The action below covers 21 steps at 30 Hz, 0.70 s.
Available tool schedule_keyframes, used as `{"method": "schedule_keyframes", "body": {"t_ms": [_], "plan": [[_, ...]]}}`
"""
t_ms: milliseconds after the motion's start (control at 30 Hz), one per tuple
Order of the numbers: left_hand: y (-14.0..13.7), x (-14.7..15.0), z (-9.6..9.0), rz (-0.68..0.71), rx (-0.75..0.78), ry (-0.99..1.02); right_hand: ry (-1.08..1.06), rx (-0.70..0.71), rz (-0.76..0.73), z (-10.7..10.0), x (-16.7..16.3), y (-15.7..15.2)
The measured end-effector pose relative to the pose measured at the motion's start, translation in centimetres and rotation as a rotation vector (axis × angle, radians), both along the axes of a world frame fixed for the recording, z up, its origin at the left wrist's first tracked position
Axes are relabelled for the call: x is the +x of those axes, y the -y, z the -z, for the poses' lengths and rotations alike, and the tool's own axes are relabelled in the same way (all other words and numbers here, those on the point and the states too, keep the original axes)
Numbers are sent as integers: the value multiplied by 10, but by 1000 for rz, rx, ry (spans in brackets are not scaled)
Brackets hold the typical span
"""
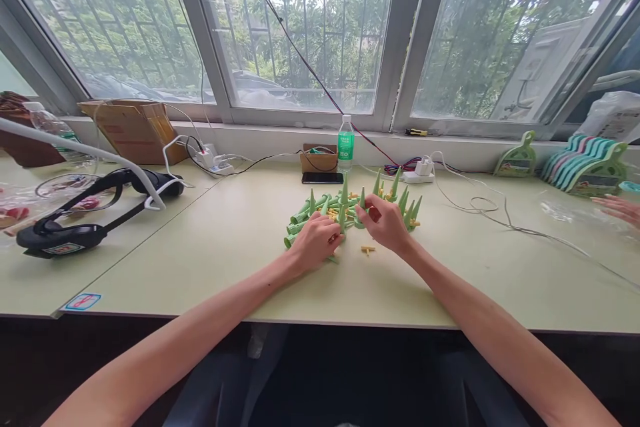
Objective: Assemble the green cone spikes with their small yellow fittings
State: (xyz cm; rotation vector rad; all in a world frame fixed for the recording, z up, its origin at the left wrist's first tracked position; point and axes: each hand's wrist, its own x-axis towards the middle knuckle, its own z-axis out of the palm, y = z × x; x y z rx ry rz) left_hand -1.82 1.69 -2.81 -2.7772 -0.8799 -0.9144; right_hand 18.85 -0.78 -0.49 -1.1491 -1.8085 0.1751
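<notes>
My left hand is closed at the front of a cluster of green plastic parts, its fingertips at the base of an upright green cone-shaped piece. To its right, my right hand pinches another green cone-shaped piece between thumb and fingers; its lower part is partly covered. Green tube-like pieces lie beyond my left hand. Several more pointed green pieces stand behind and right of my right hand, with small yellow parts among them. One yellow T-shaped piece lies apart, nearer me.
Behind the cluster are a black phone, a small cardboard box and a water bottle. A black headset lies left. Cables cross the right side, near stacked green and pink plastic items. Another person's hand shows far right.
</notes>
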Motion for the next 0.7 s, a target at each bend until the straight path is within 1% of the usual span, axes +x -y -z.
{"method": "schedule_keyframes", "body": {"t_ms": [167,267,400,467,600,700], "plan": [[3,1,-2,7,18,63,-26,-43,-50,4,-5,2],[7,0,-4,-4,21,176,-37,-54,-70,4,-7,4],[10,-3,-5,6,3,315,-12,-23,-126,3,-7,4],[11,-3,-6,57,18,345,-1,-20,-142,3,-7,4],[14,-2,-7,218,97,359,-3,-39,-157,4,-7,5],[18,0,-7,285,85,351,15,-55,-165,4,-8,7]]}}
